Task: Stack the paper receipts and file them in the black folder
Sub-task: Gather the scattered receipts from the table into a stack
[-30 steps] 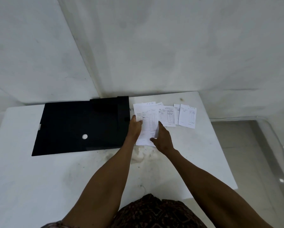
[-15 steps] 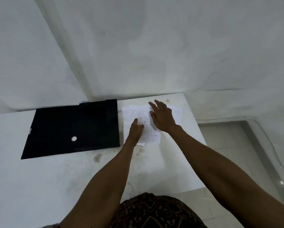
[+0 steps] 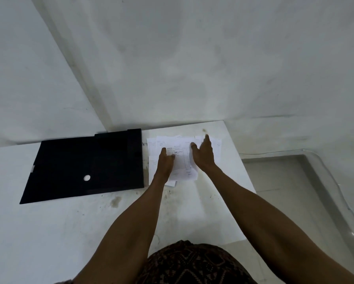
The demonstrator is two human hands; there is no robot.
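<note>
Several white paper receipts (image 3: pixel 182 160) lie overlapped in a loose pile on the white table (image 3: pixel 69 222), just right of the black folder (image 3: pixel 86 162). The folder lies flat and closed, with a small white round spot on its cover. My left hand (image 3: pixel 165 162) rests on the pile's left side, thumb on the top sheet. My right hand (image 3: pixel 203 154) stands on edge against the pile's right side, fingers together and pointing away. A few receipts stick out beyond my right hand. Neither hand lifts a sheet.
The table stands in a corner of pale walls. Its right edge (image 3: pixel 241 160) drops to a grey floor with a raised curb (image 3: pixel 325 181). Dark smudges mark the tabletop in front of the folder. My patterned clothing shows at the bottom.
The receipts on the right have been swept left into one overlapping pile. My right hand went from the pile's near edge, over it, to its right side, turning on edge.
</note>
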